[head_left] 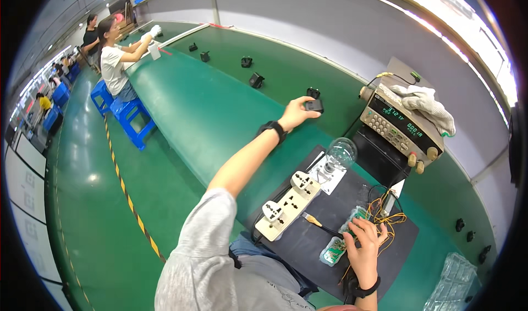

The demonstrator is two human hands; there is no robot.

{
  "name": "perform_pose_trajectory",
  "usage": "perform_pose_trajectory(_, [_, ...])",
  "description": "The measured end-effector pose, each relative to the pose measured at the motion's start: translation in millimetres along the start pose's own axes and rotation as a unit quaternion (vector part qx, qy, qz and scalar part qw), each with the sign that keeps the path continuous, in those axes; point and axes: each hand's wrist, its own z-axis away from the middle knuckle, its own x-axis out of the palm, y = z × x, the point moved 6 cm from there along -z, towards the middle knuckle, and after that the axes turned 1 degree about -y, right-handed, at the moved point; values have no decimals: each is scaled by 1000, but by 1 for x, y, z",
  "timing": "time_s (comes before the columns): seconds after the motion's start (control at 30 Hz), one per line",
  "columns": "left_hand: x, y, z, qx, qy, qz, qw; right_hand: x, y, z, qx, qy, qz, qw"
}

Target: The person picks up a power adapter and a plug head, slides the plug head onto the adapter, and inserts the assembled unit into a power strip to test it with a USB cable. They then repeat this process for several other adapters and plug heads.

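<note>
My left hand [295, 114] reaches out over the green bench, its fingers closed on a small black power adapter [314, 106]. Just behind it stands another black adapter [313, 92]. At lower right, my right hand [363, 250] rests over a green circuit board [333, 252] with its fingers apart. The board is partly hidden beneath that hand, and clear material edges it. Thin orange wires [391, 218] tangle beside the fingers. A cable with a yellowish connector [312, 219] runs toward the board.
A cream power strip [287, 218] with two white plugs sits on a dark mat, near a glass bulb [341, 154]. Behind is a bench power supply [400, 125] topped by a grey glove [426, 106]. Several black adapters [256, 80] line the bench; a co-worker [114, 63] sits far left.
</note>
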Motion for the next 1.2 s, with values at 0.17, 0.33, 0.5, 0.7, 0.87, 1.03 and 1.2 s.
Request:
perform_pose_trajectory(0.17, [27, -41, -25, -30, -21, 75, 997, -1, 0, 1, -6, 7, -4, 1000])
perform_pose_trajectory(0.33, [7, -55, -16, 34, 48, 81, 995, -4, 10, 5, -24, 51, 7, 998])
perform_pose_trajectory(0.5, [-5, -48, 20, 55, 4, -70, 996, -6, 22, 8, -55, 118, -16, 991])
perform_pose_trajectory(0.7, [0, -41, 34, 119, -83, -135, 980, -3, 25, 15, -53, 142, -2, 988])
perform_pose_trajectory(0.87, [-5, -41, 46, 104, -67, -133, 983, -26, 23, 12, -68, 165, 28, 984])
perform_pose_trajectory(1.03, [-7, -27, 68, 130, -59, -189, 972, -103, 76, 29, 53, 351, 52, 933])
perform_pose_trajectory(1.2, [-8, -24, 73, 127, -59, -195, 971, -114, 117, 34, 107, 391, 316, 858])
